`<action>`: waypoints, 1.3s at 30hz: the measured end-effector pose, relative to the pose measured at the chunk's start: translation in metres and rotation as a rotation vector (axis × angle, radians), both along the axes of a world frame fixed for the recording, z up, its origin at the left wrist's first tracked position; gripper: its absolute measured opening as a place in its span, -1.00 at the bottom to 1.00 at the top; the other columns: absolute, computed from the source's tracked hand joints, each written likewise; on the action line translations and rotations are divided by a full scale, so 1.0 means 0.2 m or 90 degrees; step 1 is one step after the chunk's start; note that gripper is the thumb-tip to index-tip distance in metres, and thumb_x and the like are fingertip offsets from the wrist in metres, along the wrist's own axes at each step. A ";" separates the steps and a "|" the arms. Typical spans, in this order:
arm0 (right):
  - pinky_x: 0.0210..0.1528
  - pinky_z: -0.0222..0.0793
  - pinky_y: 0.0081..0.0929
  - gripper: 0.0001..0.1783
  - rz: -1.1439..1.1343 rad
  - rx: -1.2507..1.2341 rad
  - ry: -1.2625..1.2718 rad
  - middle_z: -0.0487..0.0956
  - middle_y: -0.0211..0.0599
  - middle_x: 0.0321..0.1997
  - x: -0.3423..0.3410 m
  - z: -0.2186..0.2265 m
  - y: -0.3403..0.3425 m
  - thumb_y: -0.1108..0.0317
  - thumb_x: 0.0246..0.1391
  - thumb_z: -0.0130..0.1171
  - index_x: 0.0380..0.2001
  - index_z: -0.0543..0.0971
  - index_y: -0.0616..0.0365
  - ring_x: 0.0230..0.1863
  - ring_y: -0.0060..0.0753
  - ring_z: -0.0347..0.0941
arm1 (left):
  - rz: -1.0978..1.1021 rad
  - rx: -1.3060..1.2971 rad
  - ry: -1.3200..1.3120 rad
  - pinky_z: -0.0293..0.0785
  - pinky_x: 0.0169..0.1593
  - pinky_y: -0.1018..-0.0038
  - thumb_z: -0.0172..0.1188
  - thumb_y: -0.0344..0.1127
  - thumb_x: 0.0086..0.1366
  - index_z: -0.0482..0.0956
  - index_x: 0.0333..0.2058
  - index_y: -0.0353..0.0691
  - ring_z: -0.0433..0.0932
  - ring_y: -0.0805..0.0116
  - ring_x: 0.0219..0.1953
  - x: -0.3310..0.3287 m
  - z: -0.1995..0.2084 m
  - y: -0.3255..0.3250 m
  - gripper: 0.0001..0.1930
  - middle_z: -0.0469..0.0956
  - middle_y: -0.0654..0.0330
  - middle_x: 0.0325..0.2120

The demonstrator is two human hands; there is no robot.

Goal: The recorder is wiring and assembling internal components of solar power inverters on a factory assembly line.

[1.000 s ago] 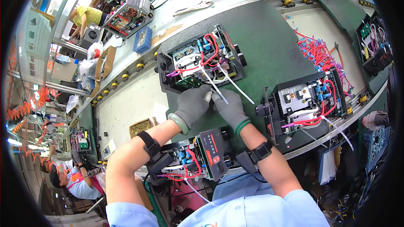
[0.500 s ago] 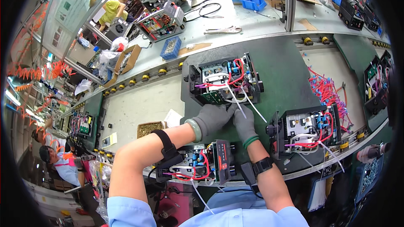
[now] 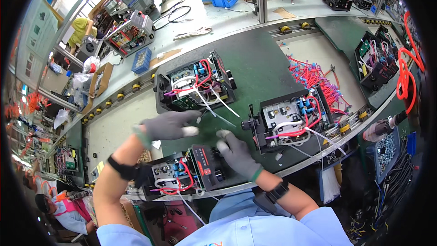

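Observation:
In grey gloves, both my hands are apart above the green board [image 3: 255, 59], with nothing visible in either. My left hand [image 3: 170, 125], fingers stretched out, hovers just in front of the far circuit unit [image 3: 193, 82]. Red, white and purple wires cross that unit, and white cable ties [image 3: 224, 102] stick out of it. My right hand [image 3: 239, 155], fingers loosely bent and apart, is between the near-left circuit unit [image 3: 175, 175] and the right circuit unit [image 3: 291, 118]. Both of these also have long cable-tie tails. My left forearm partly covers the near-left unit.
A heap of red and blue wire leads [image 3: 314, 82] lies beyond the right unit, beside pliers [image 3: 333, 74]. A power screwdriver [image 3: 380, 130] hangs at the right on an orange coiled hose [image 3: 406, 73]. A blue bin of small parts [image 3: 141, 60] sits on the back bench.
My hands have come away from the far unit's front edge and separated; the right one is now nearer to me. The view has turned right, shifting the scene leftward.

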State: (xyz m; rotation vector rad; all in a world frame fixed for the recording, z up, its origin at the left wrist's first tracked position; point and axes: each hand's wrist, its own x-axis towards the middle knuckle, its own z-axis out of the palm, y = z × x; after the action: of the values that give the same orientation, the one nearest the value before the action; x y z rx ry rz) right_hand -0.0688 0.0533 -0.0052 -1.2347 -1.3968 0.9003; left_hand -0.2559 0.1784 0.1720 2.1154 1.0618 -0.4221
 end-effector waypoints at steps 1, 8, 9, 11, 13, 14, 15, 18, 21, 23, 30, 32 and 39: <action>-0.16 0.53 -0.34 -0.61 0.004 -0.002 -0.006 0.65 -0.16 -0.21 0.06 0.01 -0.06 0.23 0.23 0.10 0.06 0.49 0.18 -0.22 -0.22 0.64 | 0.017 0.060 -0.054 0.41 0.22 0.24 0.14 0.07 0.37 0.25 0.33 -0.17 0.52 0.05 0.15 -0.08 0.06 -0.04 -0.32 0.49 -0.08 0.14; -0.03 0.51 -0.14 -0.25 0.318 -0.139 -0.340 0.60 -0.02 -0.06 0.15 0.15 -0.38 -0.04 0.09 0.25 0.24 0.35 0.15 -0.01 -0.03 0.57 | 0.543 0.253 -0.463 0.39 0.17 0.44 0.16 -0.30 0.39 0.42 0.19 -0.33 0.50 0.39 0.05 -0.60 0.08 -0.53 -0.55 0.56 0.15 -0.03; -0.08 0.53 -0.13 -0.19 0.286 -0.099 -0.434 0.60 -0.04 -0.09 0.12 0.16 -0.39 -0.07 0.07 0.27 0.28 0.31 0.14 -0.06 -0.03 0.59 | 0.624 0.326 -0.432 0.39 0.16 0.45 0.18 -0.23 0.40 0.45 0.16 -0.34 0.50 0.40 0.03 -0.74 -0.08 -0.60 -0.56 0.57 0.17 -0.05; -0.16 0.53 -0.11 -0.17 0.291 -0.122 -0.462 0.60 -0.08 -0.14 0.09 0.14 -0.37 -0.07 0.07 0.28 0.30 0.29 0.13 -0.12 -0.03 0.60 | 0.779 0.229 -0.495 0.39 0.12 0.47 0.03 0.07 0.46 0.52 0.12 -0.24 0.50 0.44 -0.03 -0.88 -0.31 -0.79 -0.49 0.55 0.23 -0.06; -0.23 0.54 -0.10 -0.15 0.286 -0.149 -0.486 0.60 -0.11 -0.18 0.07 0.10 -0.36 -0.08 0.06 0.28 0.31 0.28 0.12 -0.19 -0.04 0.62 | 0.966 -0.162 -0.806 0.43 0.17 0.38 -0.02 0.12 0.47 0.42 0.21 -0.23 0.51 0.31 0.02 -0.86 -0.57 -0.99 -0.43 0.55 0.16 0.00; -0.31 0.52 -0.09 -0.16 0.281 -0.083 -0.464 0.60 -0.13 -0.20 0.06 0.08 -0.38 -0.07 0.06 0.27 0.31 0.28 0.13 -0.25 -0.04 0.61 | 0.830 0.015 -0.819 0.42 0.22 0.32 -0.05 0.02 0.50 0.38 0.23 -0.22 0.50 0.23 0.07 -1.08 -0.97 -1.17 -0.49 0.51 0.14 0.08; -0.38 0.51 -0.09 -0.17 0.266 -0.027 -0.449 0.60 -0.15 -0.23 0.06 0.03 -0.38 -0.06 0.06 0.27 0.30 0.29 0.14 -0.32 -0.04 0.61 | 0.789 -0.044 -1.010 0.39 0.26 0.30 -0.08 -0.13 0.50 0.33 0.25 -0.21 0.49 0.23 0.10 -0.99 -1.10 -1.15 -0.55 0.49 0.13 0.11; -0.45 0.49 -0.10 -0.18 0.229 0.016 -0.478 0.59 -0.16 -0.28 0.06 -0.03 -0.40 -0.05 0.07 0.26 0.30 0.30 0.14 -0.39 -0.05 0.60 | 0.702 0.116 -0.810 0.40 0.25 0.31 -0.08 -0.36 0.43 0.24 0.30 -0.23 0.45 0.21 0.15 -0.91 -1.12 -1.13 -0.53 0.44 0.10 0.18; -0.43 0.48 -0.10 -0.18 0.138 -0.005 -0.472 0.59 -0.09 -0.32 0.02 -0.05 -0.36 -0.10 0.08 0.25 0.29 0.34 0.15 -0.43 -0.02 0.59 | 0.488 0.487 -0.349 0.47 0.19 0.27 0.05 -0.27 0.37 0.42 0.17 -0.21 0.49 0.23 0.13 -0.91 -1.08 -0.99 -0.58 0.50 0.12 0.10; -0.43 0.48 -0.08 -0.21 0.108 -0.008 -0.461 0.59 -0.08 -0.33 -0.02 -0.07 -0.28 -0.06 0.11 0.24 0.29 0.33 0.14 -0.45 0.00 0.58 | 0.320 0.694 -0.088 0.47 0.16 0.31 0.15 -0.32 0.29 0.51 0.12 -0.21 0.46 0.25 0.17 -0.94 -1.18 -0.96 -0.59 0.51 0.15 0.10; -0.36 0.51 -0.09 -0.55 0.286 -0.108 -0.378 0.63 -0.10 -0.37 -0.02 -0.01 -0.25 0.29 -0.04 0.24 -0.08 0.46 0.27 -0.39 0.03 0.62 | 0.029 0.522 -0.434 0.47 0.16 0.30 0.12 -0.30 0.31 0.50 0.12 -0.22 0.47 0.25 0.15 0.30 -1.52 -0.29 -0.59 0.51 0.13 0.09; -0.32 0.49 -0.02 -0.60 0.404 0.009 -0.506 0.61 -0.07 -0.40 0.12 0.10 -0.30 0.25 -0.05 0.24 -0.15 0.48 0.21 -0.35 0.13 0.59 | -0.062 0.472 -0.516 0.47 0.15 0.29 0.11 -0.30 0.31 0.50 0.12 -0.22 0.48 0.24 0.14 0.69 -1.54 -0.20 -0.60 0.51 0.13 0.09; -0.17 0.47 -0.20 -0.53 0.307 0.044 -0.155 0.61 -0.20 -0.33 1.00 0.74 -0.80 0.26 0.10 0.23 0.08 0.52 0.17 -0.24 -0.14 0.57 | -0.162 0.420 -0.597 0.48 0.15 0.28 0.09 -0.27 0.33 0.49 0.12 -0.23 0.49 0.24 0.12 1.14 -1.41 -0.15 -0.60 0.51 0.11 0.08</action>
State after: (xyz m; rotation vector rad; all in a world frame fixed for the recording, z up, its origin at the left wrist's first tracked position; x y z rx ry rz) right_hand 0.1305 -0.1062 0.1421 -0.9918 -1.9557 1.0364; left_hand -0.0270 0.1476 -0.1095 2.5541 0.3790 0.8692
